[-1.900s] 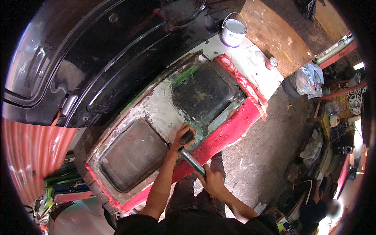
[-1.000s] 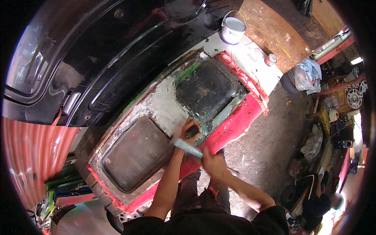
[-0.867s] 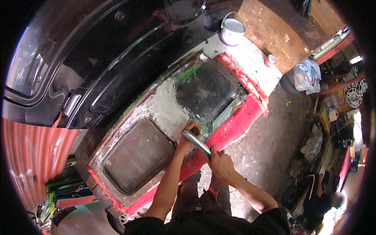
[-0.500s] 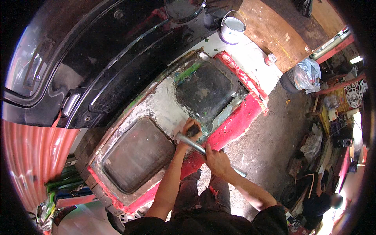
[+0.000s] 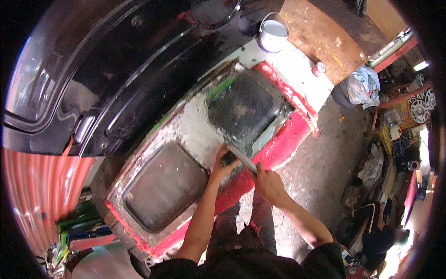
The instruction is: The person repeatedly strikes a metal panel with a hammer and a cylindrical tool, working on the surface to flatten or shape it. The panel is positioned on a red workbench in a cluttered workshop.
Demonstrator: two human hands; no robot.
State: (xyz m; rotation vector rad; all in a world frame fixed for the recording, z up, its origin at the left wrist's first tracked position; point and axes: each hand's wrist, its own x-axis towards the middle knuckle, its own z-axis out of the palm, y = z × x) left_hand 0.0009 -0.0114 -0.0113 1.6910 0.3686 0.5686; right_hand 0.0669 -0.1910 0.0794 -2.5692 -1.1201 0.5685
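Observation:
A red-edged panel with two rounded-corner sunken areas [image 5: 193,128] lies before me, its middle strip patchy white and grey. At the panel's near edge, my left hand [image 5: 220,168] is closed round a small dark block-like piece [image 5: 227,159]; its exact kind is unclear. My right hand [image 5: 270,185] grips a silvery metal bar [image 5: 244,158] just right of it. The bar slants up and left from my right fist, passing over or close beside the dark piece. Whether the two touch I cannot tell. The bar's far end lies near the dark upper recess [image 5: 241,109].
A black vehicle body [image 5: 153,60] fills the upper left. On the white surface stand a paint bucket [image 5: 273,37] and a small can [image 5: 319,69]. A plastic bag [image 5: 363,86] and clutter line the right side. Corrugated red sheeting [image 5: 42,195] stands at left.
My right hand has moved slightly right and down. The bar's far end has swung up and right, from beside my left wrist to above the dark piece. My left hand keeps its hold.

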